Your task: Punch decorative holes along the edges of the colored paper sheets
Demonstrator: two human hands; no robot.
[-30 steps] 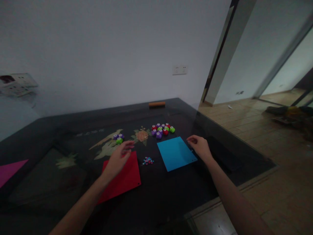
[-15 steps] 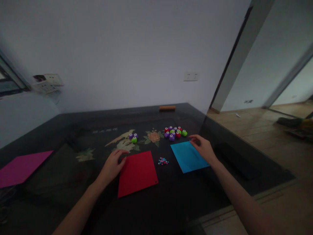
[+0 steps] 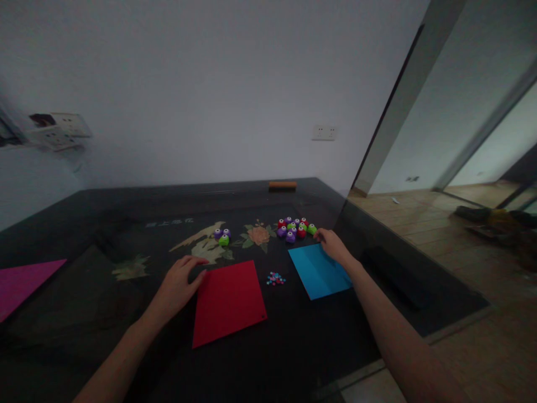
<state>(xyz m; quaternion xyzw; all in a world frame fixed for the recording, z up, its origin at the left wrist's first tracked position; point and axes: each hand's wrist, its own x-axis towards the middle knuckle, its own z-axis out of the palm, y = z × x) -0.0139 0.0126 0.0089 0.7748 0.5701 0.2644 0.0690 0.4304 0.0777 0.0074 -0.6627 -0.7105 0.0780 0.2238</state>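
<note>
Right hand (image 3: 333,246), curled, grip unclear, overhangs the flat square blue sheet (image 3: 311,271); left hand (image 3: 178,280), half-open, looks empty; a low brush might skew the sheet

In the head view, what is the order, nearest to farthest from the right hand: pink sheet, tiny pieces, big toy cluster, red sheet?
1. Big toy cluster: just left of the right hand.
2. Tiny pieces: left, nearer the person.
3. Red sheet: left, past the pieces.
4. Pink sheet: at the picture's left edge.
</note>
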